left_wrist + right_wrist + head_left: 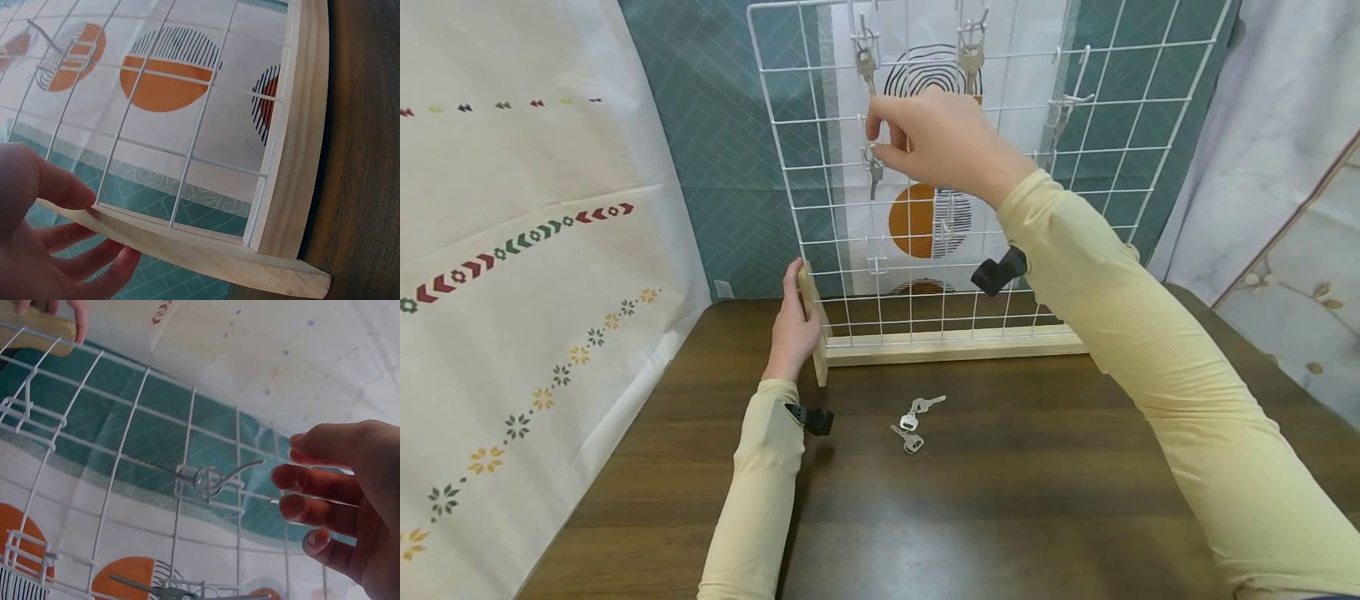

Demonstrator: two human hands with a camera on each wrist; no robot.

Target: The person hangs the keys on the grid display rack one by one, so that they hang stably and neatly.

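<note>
A white wire grid rack [857,308] stands upright on the dark table. My left hand [793,333] grips the wooden end piece [206,259] at its left side, thumb in front and fingers behind. My right hand [955,137] is raised before the grid, fingers loosely bent and holding nothing. Close to its fingertips, a key [876,177] hangs by a ring from a white hook. In the right wrist view a gap shows between the fingers and the hook's ring [207,482].
Higher on the grid hang another key [866,62] and a key [972,62]; one more key [1060,123] hangs at the right. A bare hook [877,265] sits lower down. Loose keys [910,423] lie on the table [1000,500]. A patterned cloth [535,250] hangs at the left.
</note>
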